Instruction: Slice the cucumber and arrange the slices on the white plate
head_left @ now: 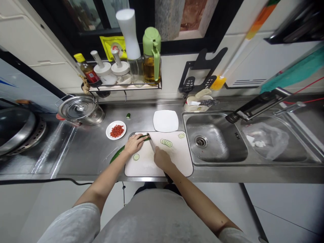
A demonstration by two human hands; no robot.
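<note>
Steel counter (pixel 140 116) supports the cutting board (pixel 146 167); on it, my left hand (pixel 135 145) holds the cucumber (pixel 145 138), my right hand (pixel 162 158) grips the knife (pixel 152 144). I advise curling the left fingers clear of the edge.

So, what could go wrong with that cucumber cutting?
The knife in the right hand might nick the left hand, which presses on the cucumber close to where the knife is. The cucumber looks rounded, so it could perhaps roll. And the slice near the far right corner of the cutting board could slide off if bumped.
</note>
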